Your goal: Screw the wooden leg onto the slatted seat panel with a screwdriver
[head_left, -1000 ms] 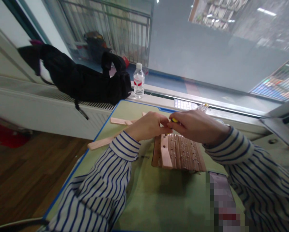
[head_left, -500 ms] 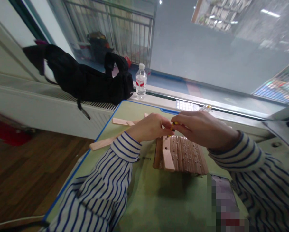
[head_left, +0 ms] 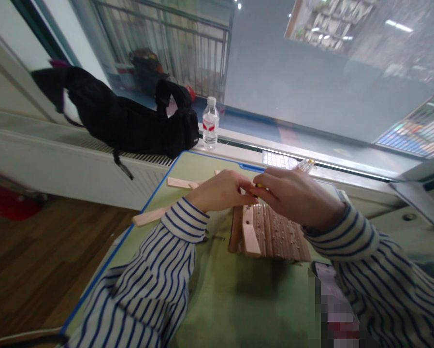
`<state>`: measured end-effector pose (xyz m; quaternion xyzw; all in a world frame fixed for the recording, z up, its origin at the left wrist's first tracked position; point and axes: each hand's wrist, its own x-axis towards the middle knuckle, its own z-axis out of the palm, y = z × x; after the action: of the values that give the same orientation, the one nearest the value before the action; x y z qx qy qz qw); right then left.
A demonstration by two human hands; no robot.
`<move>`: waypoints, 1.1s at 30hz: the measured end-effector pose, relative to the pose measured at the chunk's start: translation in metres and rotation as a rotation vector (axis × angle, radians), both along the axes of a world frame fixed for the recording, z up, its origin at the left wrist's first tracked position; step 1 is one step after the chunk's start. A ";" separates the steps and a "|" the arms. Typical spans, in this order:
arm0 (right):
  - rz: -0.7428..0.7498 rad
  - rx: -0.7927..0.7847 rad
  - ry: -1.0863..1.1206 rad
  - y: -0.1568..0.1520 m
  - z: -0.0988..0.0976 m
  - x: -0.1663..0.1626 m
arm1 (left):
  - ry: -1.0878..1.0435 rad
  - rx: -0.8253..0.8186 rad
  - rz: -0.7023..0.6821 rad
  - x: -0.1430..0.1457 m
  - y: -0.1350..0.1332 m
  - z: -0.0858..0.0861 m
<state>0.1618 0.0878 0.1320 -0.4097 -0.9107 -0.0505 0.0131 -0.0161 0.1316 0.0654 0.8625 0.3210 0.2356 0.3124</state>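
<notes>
Over the far end of a thick pad of corrugated cardboard (head_left: 284,237), my left hand (head_left: 224,191) and my right hand (head_left: 295,195) meet at the fingertips. The right fingers are closed round a small yellow-and-black tool (head_left: 259,185), mostly hidden by them. My left thumb and forefinger pinch close against it; what they hold is too small to make out. Below the hands, a light wooden strip (head_left: 251,239) with dark holes lies along the left side of the pad. The cardboard's top is dotted with small holes or specks.
More wooden strips (head_left: 150,216) lie left on the green table (head_left: 217,299), partly behind my left arm. A phone (head_left: 327,280), partly pixelated, is at the right. A water bottle (head_left: 210,124) and black bag (head_left: 140,123) are on the sill, beside a clear item (head_left: 306,166).
My right hand has shifted slightly left, and its forearm has drawn in. Both hands stay together over the cardboard. The whole view has moved a little.
</notes>
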 end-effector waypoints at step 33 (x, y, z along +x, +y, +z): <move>-0.040 0.033 -0.008 -0.001 -0.006 0.001 | -0.004 -0.019 -0.019 -0.001 0.000 0.001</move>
<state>0.1625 0.0866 0.1258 -0.4275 -0.9013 -0.0675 0.0153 -0.0173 0.1314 0.0667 0.8620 0.3145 0.2310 0.3235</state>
